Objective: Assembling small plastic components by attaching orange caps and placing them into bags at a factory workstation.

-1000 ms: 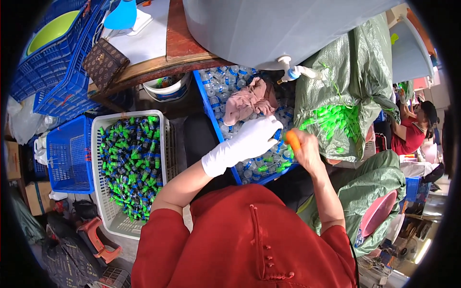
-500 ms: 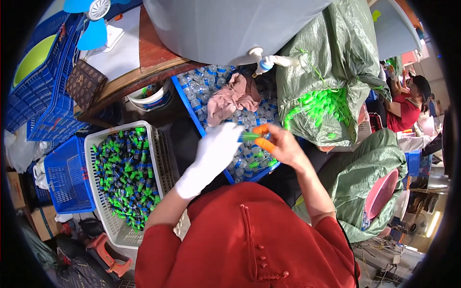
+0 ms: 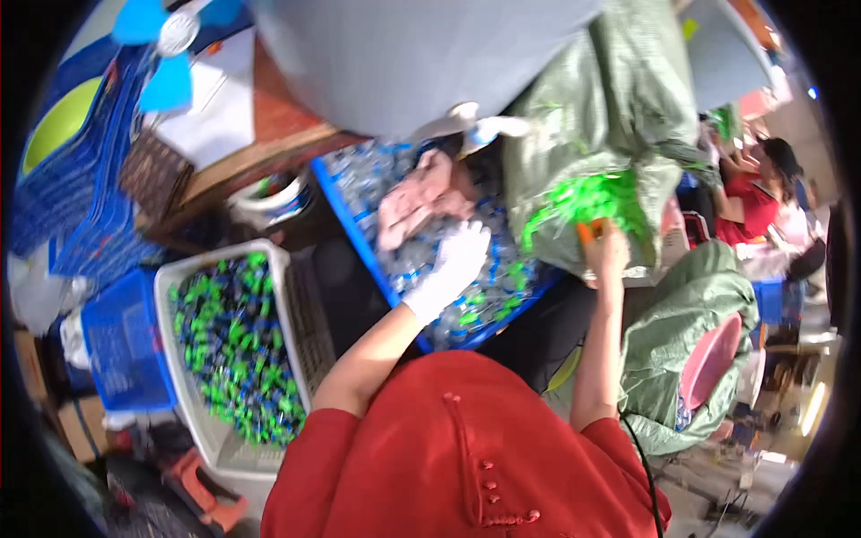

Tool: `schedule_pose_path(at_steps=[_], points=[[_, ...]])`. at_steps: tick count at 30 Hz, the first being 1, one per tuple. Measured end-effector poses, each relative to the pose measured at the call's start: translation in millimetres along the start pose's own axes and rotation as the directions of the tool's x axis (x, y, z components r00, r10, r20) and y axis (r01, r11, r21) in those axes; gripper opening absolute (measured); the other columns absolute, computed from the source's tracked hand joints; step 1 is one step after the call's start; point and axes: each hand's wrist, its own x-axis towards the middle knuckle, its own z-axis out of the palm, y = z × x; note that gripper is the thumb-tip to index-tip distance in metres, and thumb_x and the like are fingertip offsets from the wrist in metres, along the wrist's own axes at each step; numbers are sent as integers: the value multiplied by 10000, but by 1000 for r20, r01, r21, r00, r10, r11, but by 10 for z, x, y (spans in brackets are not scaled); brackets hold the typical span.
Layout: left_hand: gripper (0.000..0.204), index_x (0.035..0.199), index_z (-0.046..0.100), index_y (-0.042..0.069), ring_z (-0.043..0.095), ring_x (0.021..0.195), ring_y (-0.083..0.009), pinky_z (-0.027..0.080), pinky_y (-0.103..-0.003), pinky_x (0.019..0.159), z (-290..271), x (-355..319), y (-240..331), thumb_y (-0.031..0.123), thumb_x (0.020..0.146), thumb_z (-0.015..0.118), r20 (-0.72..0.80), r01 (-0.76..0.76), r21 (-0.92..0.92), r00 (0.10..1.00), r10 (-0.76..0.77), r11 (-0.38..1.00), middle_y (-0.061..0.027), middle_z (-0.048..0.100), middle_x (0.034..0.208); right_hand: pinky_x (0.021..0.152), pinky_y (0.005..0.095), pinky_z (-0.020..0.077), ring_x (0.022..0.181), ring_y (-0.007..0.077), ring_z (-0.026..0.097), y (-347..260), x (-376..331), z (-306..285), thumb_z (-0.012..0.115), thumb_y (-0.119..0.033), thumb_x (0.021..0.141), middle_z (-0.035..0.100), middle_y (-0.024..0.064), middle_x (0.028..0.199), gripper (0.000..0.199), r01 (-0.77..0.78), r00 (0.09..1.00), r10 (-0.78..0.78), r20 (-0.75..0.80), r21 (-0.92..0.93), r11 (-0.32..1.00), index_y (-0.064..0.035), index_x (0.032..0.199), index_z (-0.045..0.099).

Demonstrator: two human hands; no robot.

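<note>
My left hand (image 3: 459, 262), in a white glove, reaches over the blue crate (image 3: 359, 229) of small clear bottles (image 3: 408, 260) with blue bands. Its fingers look stretched out and slightly apart, with nothing visible in them. Several green-topped pieces (image 3: 484, 305) lie among the bottles near that wrist. My right hand (image 3: 608, 249), with orange covers on its fingertips, is at the mouth of a green woven sack (image 3: 560, 134). There it touches a heap of bright green plastic pieces (image 3: 592, 195). Motion blur and the pieces hide whether its fingers grip anything.
A pink cloth (image 3: 421, 193) lies on the bottles. On the left, a white basket (image 3: 170, 345) holds many green-topped dark bottles, beside a blue basket (image 3: 126, 345). A large grey tub (image 3: 421, 63) with a tap stands ahead. Another person (image 3: 744, 202) sits at far right.
The small green-ended piece held between my hands is no longer visible. My left hand has moved slightly right over the bottles; my right hand has gone right and forward to the sack.
</note>
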Motion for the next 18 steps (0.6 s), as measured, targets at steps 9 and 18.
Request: schedule_pose_path(at_steps=[9,18], points=[[359,1124,629,51,644,854,-260,532,-359,735,19,6,-185,175,791,681,188,135,-72,975,-120,988,-122,653,957,708,432,516,798,308,677,-191,-92,38,768,-461,723,687,118,814,448,-56,998,53,28,105,993,-89,942,648],[314,1219,571,54,608,964,-217,522,-337,858,-629,166,-636,131,914,584,565,431,-822,699,-439,-371,-99,626,1092,731,428,508,789,341,658,-5,-120,-278,761,-342,768,660,126,794,383,-43,995,31,94,125,991,-84,1025,643]])
